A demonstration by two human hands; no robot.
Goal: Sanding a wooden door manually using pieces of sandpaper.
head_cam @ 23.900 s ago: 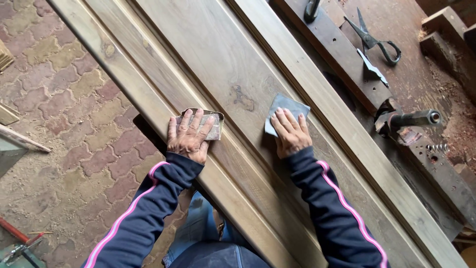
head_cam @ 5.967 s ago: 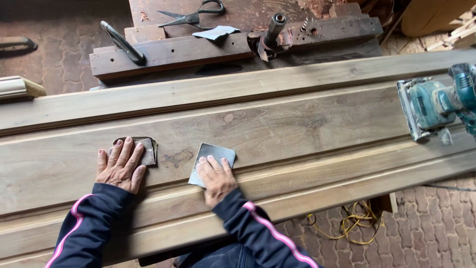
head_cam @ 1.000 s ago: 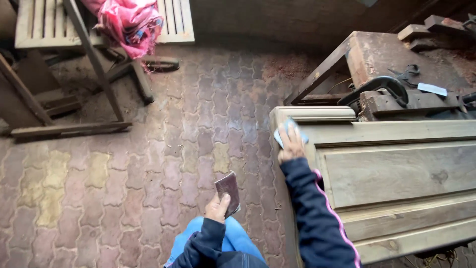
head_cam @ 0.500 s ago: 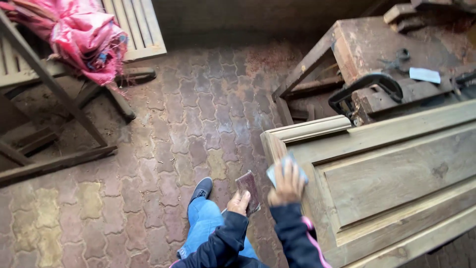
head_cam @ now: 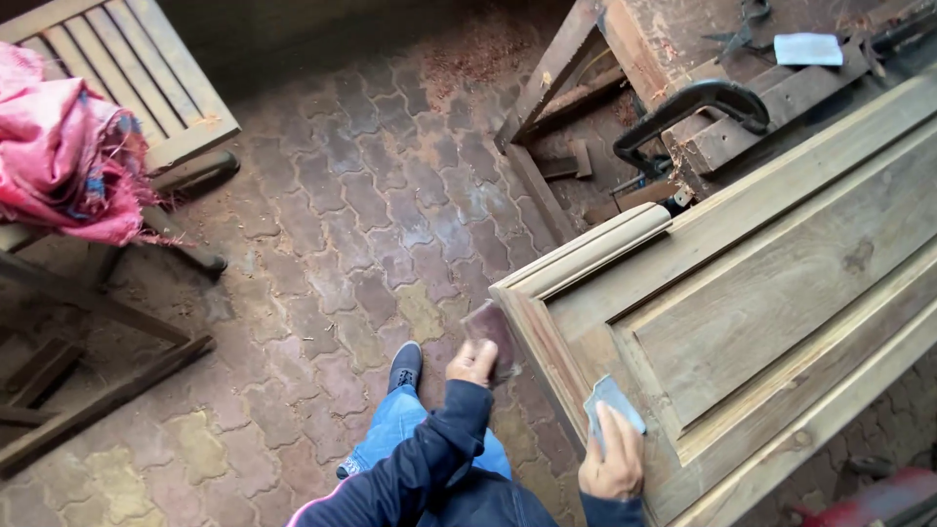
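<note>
Left hand (head_cam: 472, 362): grips brown sandpaper (head_cam: 492, 334) clear of the wood, at 9 o'clock of the panel corner
Right hand (head_cam: 613, 466): fingers flat, pressing grey sandpaper (head_cam: 611, 404) onto the door panel (head_cam: 771, 303) frame, for abrasion
Bench (head_cam: 683, 59): 12 o'clock

A worn wooden workbench (head_cam: 673, 49) carries a long panelled wooden door (head_cam: 761, 293). Also on the bench lie 1 black clamp (head_cam: 688, 102), scissors (head_cam: 737, 24) and 1 pale sandpaper sheet (head_cam: 808, 49).
</note>
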